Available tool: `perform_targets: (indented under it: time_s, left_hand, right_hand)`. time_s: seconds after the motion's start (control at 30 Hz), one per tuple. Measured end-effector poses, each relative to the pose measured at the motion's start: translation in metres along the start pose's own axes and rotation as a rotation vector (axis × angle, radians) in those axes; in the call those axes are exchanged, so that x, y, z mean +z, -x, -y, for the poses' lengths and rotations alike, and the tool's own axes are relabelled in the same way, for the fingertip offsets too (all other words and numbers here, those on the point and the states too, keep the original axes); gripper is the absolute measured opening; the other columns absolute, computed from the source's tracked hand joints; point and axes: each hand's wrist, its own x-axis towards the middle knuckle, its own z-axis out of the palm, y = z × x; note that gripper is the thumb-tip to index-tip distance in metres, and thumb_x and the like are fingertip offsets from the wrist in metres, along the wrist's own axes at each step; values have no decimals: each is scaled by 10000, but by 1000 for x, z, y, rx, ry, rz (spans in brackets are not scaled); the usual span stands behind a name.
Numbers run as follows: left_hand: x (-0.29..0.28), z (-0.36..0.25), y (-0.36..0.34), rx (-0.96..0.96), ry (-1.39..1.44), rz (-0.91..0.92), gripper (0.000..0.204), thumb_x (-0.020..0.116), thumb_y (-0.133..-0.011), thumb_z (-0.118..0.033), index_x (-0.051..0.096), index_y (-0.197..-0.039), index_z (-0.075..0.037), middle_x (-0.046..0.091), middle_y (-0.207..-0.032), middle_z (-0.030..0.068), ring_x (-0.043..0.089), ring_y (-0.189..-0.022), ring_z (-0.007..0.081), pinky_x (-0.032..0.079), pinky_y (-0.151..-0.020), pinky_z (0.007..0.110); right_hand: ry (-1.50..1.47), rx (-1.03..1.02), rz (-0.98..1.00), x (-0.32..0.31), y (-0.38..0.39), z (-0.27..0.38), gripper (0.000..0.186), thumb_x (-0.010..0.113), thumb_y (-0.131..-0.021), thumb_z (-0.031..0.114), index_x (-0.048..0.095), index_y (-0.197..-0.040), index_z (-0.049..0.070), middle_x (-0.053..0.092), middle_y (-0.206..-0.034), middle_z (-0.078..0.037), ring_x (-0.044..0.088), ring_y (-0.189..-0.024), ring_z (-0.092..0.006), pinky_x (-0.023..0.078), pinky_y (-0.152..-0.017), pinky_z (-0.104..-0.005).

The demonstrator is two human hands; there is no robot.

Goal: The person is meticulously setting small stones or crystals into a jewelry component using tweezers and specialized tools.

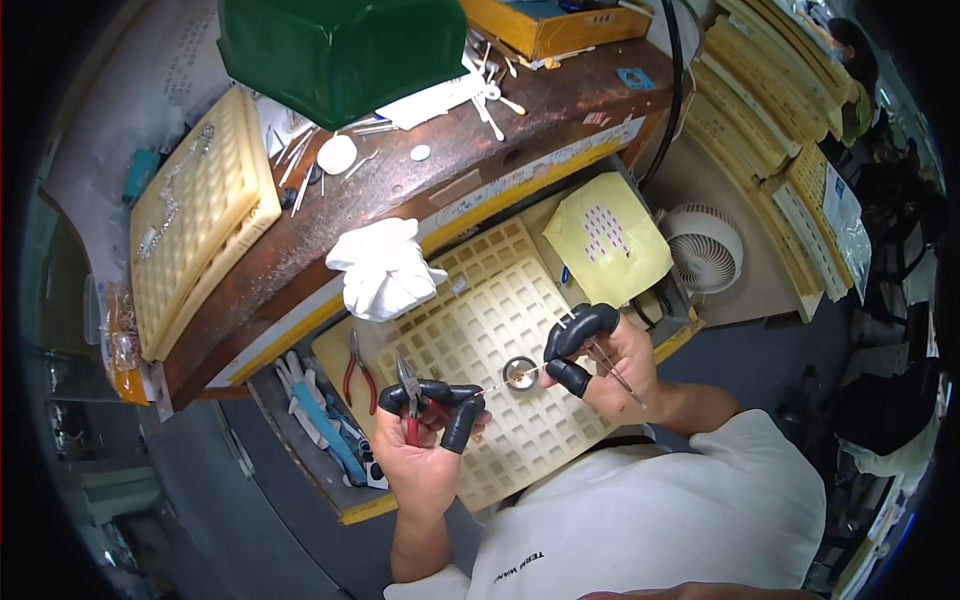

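Black finger covers sit on the thumbs and fingers of both hands. My left hand pinches one end of a thin, fine chain and also keeps red-handled pliers tucked in its fingers, jaws up. At the chain's other end, my right hand closes thumb and finger on it while holding slim metal tweezers across the palm. The chain runs nearly straight between the hands, over a small round metal cup with gold-coloured bits inside. That cup stands on a cream gridded tray.
Another pair of red-handled pliers lies left of the tray, beside blue-handled tools. A white cloth hangs at the bench edge. Rightward are a yellow bag and white fan. A green container stands behind.
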Motion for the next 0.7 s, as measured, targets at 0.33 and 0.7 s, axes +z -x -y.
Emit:
perform_targets:
  time_s: [0.33,0.7]
  left_hand:
    - [-4,13,4,-24,-29,-27,304,685,-839,112,493,-1058,26,686,-908,180,706,-703,222,615,-632,338]
    - [-6,14,1,-54,-18,-32,305,680,-847,103,491,-1071,18,684,-907,174,705,-703,218,616,-628,339]
  right_hand:
    - [6,66,-14,0,5,-5,235,586,-831,-135,536,-1011,8,607,-977,-88,674,-890,-158,537,-816,-292]
    - [25,77,-18,-1,3,-7,243,603,-819,-138,548,-1015,-4,609,-989,-85,662,-896,-148,532,-830,-282]
